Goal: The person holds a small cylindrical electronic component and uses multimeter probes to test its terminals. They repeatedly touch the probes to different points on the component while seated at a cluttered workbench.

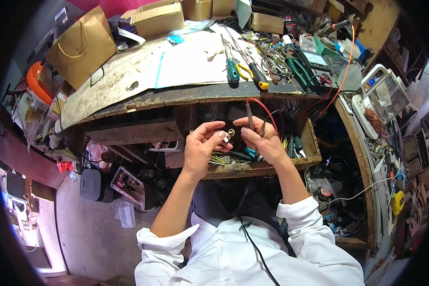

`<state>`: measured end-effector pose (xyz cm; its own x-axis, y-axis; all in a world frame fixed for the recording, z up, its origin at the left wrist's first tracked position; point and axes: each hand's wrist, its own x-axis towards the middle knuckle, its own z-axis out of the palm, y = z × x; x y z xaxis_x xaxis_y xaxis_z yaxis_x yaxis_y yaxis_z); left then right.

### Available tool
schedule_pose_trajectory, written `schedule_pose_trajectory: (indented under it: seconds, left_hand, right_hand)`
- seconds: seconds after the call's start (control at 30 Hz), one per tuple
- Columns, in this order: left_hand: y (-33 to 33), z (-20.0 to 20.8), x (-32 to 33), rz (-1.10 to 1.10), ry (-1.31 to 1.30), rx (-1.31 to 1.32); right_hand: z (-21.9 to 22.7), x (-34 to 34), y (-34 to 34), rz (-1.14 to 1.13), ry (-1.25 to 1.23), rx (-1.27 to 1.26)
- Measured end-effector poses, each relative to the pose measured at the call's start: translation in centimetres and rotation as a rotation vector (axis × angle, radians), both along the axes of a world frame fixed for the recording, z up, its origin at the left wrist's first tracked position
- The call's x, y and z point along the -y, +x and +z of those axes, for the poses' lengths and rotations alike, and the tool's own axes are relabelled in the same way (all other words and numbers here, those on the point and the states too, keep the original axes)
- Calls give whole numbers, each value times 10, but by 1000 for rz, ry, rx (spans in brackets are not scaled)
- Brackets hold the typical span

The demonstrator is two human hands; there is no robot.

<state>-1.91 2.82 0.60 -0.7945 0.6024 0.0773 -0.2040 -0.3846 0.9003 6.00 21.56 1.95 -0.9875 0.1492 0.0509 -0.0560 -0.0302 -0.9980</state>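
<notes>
My left hand [206, 147] pinches a small round piece with a brassy, ring-like face [231, 132] and a white bit beside it; its kind is too small to make out. My right hand [266, 144] is close by on the right, fingers curled round a slim grey probe [250, 115] with a red wire [266, 108] leaving its upper end. A second, shorter dark-tipped piece [262, 128] sticks up from the same hand. Both hands are above an open wooden drawer [252, 169] holding screwdrivers and other tools. A small gap separates the hands.
On the bench lie white paper [190, 66], a green screwdriver [232, 71], a black-and-yellow screwdriver [259, 76] and a meter [314, 59] with red leads. An orange cable [350, 64] hangs at the right. A paper bag [81, 50] and cardboard box [157, 21] stand behind.
</notes>
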Motion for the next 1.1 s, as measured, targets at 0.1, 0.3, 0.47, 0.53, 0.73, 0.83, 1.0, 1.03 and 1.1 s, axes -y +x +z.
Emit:
schedule_pose_trajectory:
  seconds: [0.1, 0.3, 0.47, 0.53, 0.73, 0.83, 1.0, 1.03, 1.1]
  left_hand:
    - [0, 0, 1, -20, 12, -10]
    - [-1, -5, 0, -53, 17, -57]
    - [-1, -4, 1, -70, 40, -44]
    - [-2, -6, 1, -79, 76, 14]
    - [-1, -8, -2, -71, -23, -73]
    - [-1, -6, -1, -97, -46, -70]
    - [-2, -9, -1, -111, -40, -57]
    - [-1, -10, -1, -109, -42, -59]
    - [-2, -11, -2, -108, -54, -70]
  right_hand:
    - [10, 1, 6, 71, 8, 75]
    - [13, 7, 6, 64, 64, -12]
    - [11, 4, 6, 28, 3, 33]
    - [12, 5, 6, 15, -24, 23]
    - [12, 6, 5, 22, -31, -27]
    - [14, 8, 6, 7, 18, -32]
    - [17, 6, 9, 14, 38, 43]
    - [18, 6, 9, 18, 66, 42]
    - [18, 5, 9, 27, 121, 39]
